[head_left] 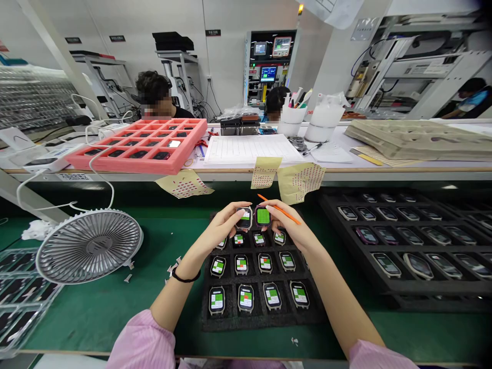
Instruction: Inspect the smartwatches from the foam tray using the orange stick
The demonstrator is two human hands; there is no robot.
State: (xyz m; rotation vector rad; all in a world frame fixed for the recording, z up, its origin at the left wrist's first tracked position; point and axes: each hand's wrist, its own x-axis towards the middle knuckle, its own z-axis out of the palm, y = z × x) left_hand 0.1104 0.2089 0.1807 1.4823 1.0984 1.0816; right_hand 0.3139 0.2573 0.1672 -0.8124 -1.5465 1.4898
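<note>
My left hand (225, 224) is closed on a silver smartwatch body (244, 220) whose screen is lit partly green and white. Right beside it, my right hand (289, 223) grips a purple-framed smartwatch body (263, 217) with a green grid across its screen. A thin orange stick (284, 211) also rests in the right hand, slanting past the fingers. Both hands are raised above the back rows of a black foam tray (251, 322). Several strapless watch bodies lie in its pockets, screens lit green and white, some with red patches. My hands hide part of the back row.
A grey fan (90, 246) stands at left, near clear trays (23, 297). More black trays of watches (388, 241) are stacked at right. A shelf ahead carries a pink foam tray (154, 164), papers (249, 149) and a pulp tray (418, 141). Other people sit beyond.
</note>
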